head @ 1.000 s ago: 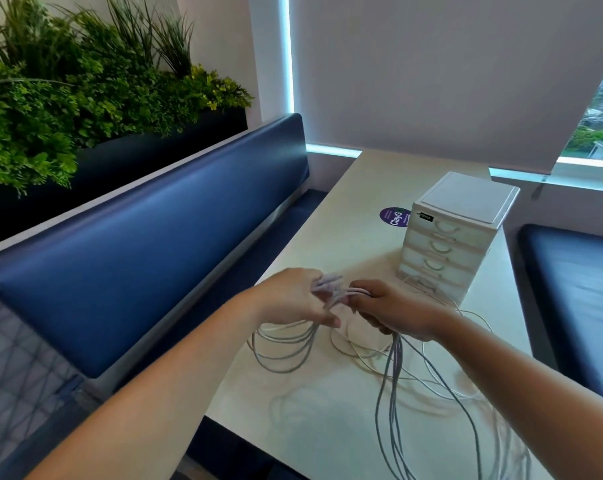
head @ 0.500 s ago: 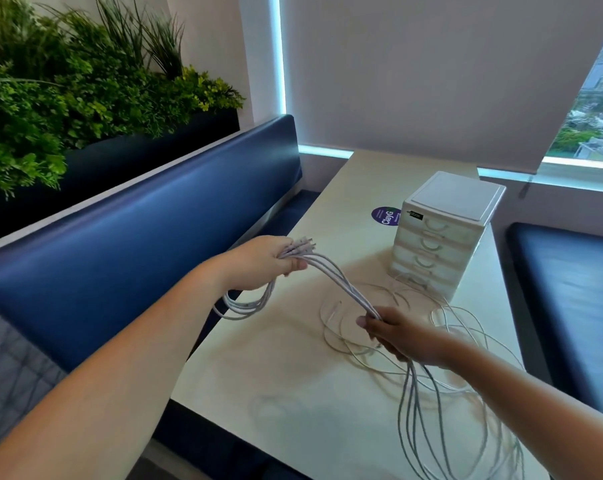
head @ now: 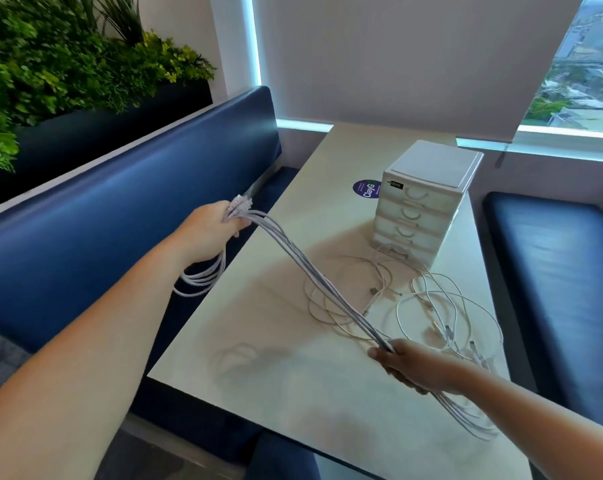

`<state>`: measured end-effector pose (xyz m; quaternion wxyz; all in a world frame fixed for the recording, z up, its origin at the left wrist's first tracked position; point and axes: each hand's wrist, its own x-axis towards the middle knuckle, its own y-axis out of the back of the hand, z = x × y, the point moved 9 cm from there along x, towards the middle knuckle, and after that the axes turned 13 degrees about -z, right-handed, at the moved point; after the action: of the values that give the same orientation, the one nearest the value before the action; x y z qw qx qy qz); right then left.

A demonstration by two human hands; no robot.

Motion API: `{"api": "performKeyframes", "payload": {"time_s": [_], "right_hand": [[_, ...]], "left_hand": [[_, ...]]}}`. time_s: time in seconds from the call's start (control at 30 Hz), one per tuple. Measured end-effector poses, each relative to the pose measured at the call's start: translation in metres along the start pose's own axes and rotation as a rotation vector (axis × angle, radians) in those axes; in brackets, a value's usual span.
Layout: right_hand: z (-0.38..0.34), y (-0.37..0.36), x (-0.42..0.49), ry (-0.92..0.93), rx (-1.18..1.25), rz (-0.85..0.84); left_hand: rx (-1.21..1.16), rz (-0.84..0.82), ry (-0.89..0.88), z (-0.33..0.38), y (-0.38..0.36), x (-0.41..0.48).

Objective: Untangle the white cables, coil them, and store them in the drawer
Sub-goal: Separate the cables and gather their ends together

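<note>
A bundle of white cables (head: 314, 275) stretches taut between my two hands above the white table (head: 258, 403). My left hand (head: 210, 233) grips the plug ends at the table's left edge, with loops of cable hanging below it. My right hand (head: 411, 367) grips the same bundle near the front right, and the rest trails off behind it. More loose white cables (head: 428, 306) lie tangled on the table in front of a small white drawer unit (head: 425, 202), whose drawers are closed.
A blue bench backrest (head: 102, 209) runs along the left, with plants (head: 50, 60) above it. Another blue bench (head: 563, 271) stands at the right. A round purple sticker (head: 366, 188) lies beside the drawer unit.
My hands have drawn apart: the left went up and to the left with the plug ends, the right slid down the bundle toward me. The cables between them are now pulled straight.
</note>
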<state>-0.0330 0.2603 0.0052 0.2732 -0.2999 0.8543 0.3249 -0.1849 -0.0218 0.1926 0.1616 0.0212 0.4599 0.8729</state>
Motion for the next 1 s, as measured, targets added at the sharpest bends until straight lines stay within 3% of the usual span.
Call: {"api": "performKeyframes", "payload": {"time_s": [0.23, 0.4, 0.5, 0.6, 0.67, 0.73, 0.83, 1.0], "right_hand": [[0.036, -0.034, 0.003, -0.198, -0.066, -0.180], [0.040, -0.030, 0.003, -0.404, -0.664, -0.271], [0.018, -0.011, -0.002, -0.430, -0.903, -0.157], [-0.016, 0.012, 0.012, -0.257, -0.900, 0.073], [-0.045, 0.021, 0.028, -0.009, -0.722, 0.252], [-0.075, 0.019, 0.048, 0.220, -0.624, 0.330], [-0.114, 0.006, 0.082, 0.366, -0.627, 0.374], [-0.136, -0.014, 0.146, 0.307, -0.591, 0.226]], "left_hand": [[-0.091, -0.259, 0.076, -0.027, -0.043, 0.003], [-0.041, -0.083, 0.029, -0.014, -0.030, 0.007], [-0.061, -0.005, 0.011, -0.007, -0.023, 0.006], [-0.044, 0.039, 0.001, -0.005, -0.019, 0.007], [-0.060, 0.066, 0.002, -0.006, -0.016, 0.008], [-0.080, 0.088, 0.006, -0.007, -0.015, 0.009], [-0.114, 0.114, 0.005, -0.011, -0.013, 0.011], [-0.179, 0.200, -0.010, -0.017, 0.000, 0.014]]}}
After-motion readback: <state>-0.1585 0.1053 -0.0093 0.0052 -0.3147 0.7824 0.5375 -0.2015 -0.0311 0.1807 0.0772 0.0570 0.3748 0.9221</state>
